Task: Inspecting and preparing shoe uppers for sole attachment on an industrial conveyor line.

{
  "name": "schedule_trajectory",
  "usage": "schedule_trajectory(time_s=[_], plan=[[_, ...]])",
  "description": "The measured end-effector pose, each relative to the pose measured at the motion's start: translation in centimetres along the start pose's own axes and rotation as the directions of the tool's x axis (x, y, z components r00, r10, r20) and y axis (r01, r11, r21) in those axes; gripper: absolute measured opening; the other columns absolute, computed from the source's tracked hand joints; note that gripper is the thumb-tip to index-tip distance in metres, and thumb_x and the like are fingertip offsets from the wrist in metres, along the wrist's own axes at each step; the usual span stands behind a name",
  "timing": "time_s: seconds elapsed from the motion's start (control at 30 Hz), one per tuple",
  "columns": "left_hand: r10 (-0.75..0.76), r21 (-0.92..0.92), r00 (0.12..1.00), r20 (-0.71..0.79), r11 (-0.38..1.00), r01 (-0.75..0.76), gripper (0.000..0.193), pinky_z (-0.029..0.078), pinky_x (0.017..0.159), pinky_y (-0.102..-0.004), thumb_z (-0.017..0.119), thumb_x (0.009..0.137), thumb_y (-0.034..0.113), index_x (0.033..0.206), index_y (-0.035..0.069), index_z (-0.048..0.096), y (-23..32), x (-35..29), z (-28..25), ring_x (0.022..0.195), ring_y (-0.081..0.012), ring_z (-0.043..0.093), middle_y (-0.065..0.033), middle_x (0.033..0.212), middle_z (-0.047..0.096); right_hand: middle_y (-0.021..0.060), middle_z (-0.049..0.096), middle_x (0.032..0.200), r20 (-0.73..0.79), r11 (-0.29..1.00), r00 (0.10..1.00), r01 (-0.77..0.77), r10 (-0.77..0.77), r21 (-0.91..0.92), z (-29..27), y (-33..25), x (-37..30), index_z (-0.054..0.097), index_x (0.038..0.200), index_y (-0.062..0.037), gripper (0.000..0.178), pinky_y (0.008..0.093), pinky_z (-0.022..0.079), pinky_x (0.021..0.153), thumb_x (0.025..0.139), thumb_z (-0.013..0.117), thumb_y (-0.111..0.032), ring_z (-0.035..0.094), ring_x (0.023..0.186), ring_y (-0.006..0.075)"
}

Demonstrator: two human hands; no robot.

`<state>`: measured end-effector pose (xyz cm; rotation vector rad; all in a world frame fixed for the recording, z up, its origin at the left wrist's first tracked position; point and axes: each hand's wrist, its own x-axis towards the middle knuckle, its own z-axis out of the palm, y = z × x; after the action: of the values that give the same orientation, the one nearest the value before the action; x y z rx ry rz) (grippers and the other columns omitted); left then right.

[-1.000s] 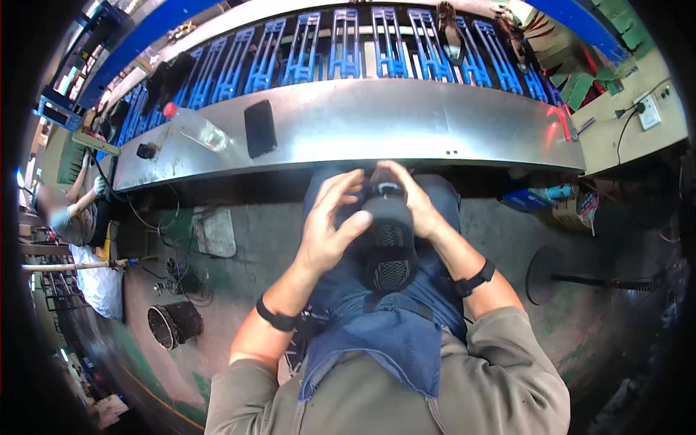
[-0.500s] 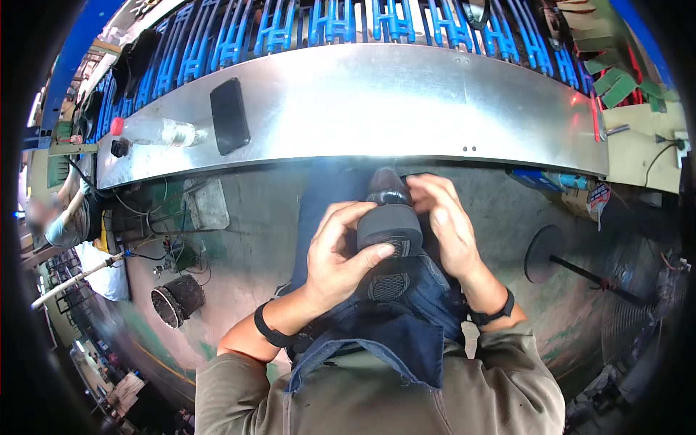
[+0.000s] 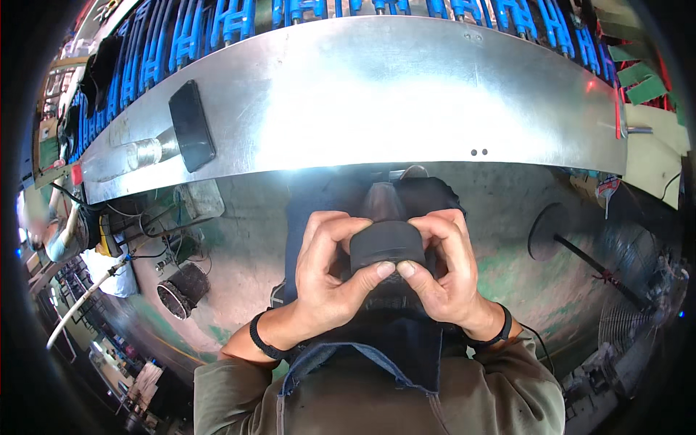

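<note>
Right hand (image 3: 451, 274) has come nearer along the black shoe (image 3: 386, 243), joining the left hand (image 3: 326, 274); both pinch its near end, fingers curled closed, steadying it nearer than the metal bench (image 3: 348, 80).

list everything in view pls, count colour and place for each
shoe-like piece: 1, black, between hands
metal bench: 1, silver, ahead
phone-like slab: 1, black, bench's left
bottle: 1, clear, red cap, left of slab
frames: many, blue, behind bench
bucket: 1, dark, floor left
bag: 1, white, far left
disc with rod: 1, black, right
co-worker: 1, blurred, far left
apron: 1, dark blue, person's front
wristbands: 2, black, wrists
left hand; right hand: 2, bare, gripping piece
</note>
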<state>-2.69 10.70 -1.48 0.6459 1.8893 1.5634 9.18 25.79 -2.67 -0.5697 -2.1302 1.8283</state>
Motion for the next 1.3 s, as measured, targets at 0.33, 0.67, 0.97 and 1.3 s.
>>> schedule_trajectory(time_s=[0.33, 0.67, 0.97, 1.3], plan=[[0.1, 0.233, 0.947, 0.305, 0.956, -0.176, 0.052, 0.046, 0.102, -0.0446, 0.081, 0.078, 0.018, 0.124, 0.002, 0.064, 0.8, 3.6, -1.6, 0.124, -0.0369, 0.054, -0.019, 0.132, 0.057, 0.0164, 0.053, 0.123, 0.06, 0.996, 0.994, -0.093, 0.092, 0.01, -1.8, 1.3, 1.4, 0.054, 0.132, 0.0007, 0.062, 0.0345, 0.046, 0.093, 0.078, 0.081, -0.013, 0.054, 0.11, 0.0256], [0.313, -0.188, 0.815, 0.488, 0.949, -0.253, 0.091, 0.024, 0.118, -0.0518, 0.077, 0.076, 0.047, 0.144, -0.003, 0.043, 3.0, -3.6, -1.0, 0.142, -0.0406, 0.03, -0.0185, 0.14, 0.048, 0.0273, 0.038, 0.142, 0.316, 0.872, 0.85, 0.283, -0.421, 0.4, 0.2, -2.6, -4.3, 0.067, 0.118, -0.0033, 0.042, 0.0523, 0.028, 0.114, 0.087, 0.06, -0.031, 0.037, 0.136, 0.0411], [0.315, -0.129, 0.874, 0.37, 0.949, -0.287, 0.073, 0.028, 0.118, -0.047, 0.036, 0.103, 0.058, 0.139, -0.003, 0.052, 2.7, -7.6, 1.8, 0.144, -0.0345, 0.037, -0.0255, 0.152, 0.04, 0.0231, 0.046, 0.138, 0.04, 0.916, 0.949, 0.29, -0.313, 0.276, 1.0, -2.9, -9.6, 0.066, 0.114, -0.0036, 0.056, 0.0444, 0.033, 0.111, 0.105, 0.033, -0.048, 0.045, 0.129, 0.0318], [0.323, 0.231, 0.782, 0.533, 0.833, -0.502, 0.124, 0.042, 0.111, -0.0454, 0.093, 0.064, 0.035, 0.157, 0.0, 0.02, -0.9, -11.9, 1.0, 0.136, -0.0429, 0.046, -0.028, 0.149, 0.04, 0.0199, 0.047, 0.142, -0.149, 0.754, 0.96, 0.278, -0.236, 0.595, -1.1, -4.3, -12.8, 0.047, 0.138, 0.0008, 0.085, 0.0427, 0.032, 0.114, 0.099, 0.026, -0.072, 0.044, 0.135, 0.0273]])
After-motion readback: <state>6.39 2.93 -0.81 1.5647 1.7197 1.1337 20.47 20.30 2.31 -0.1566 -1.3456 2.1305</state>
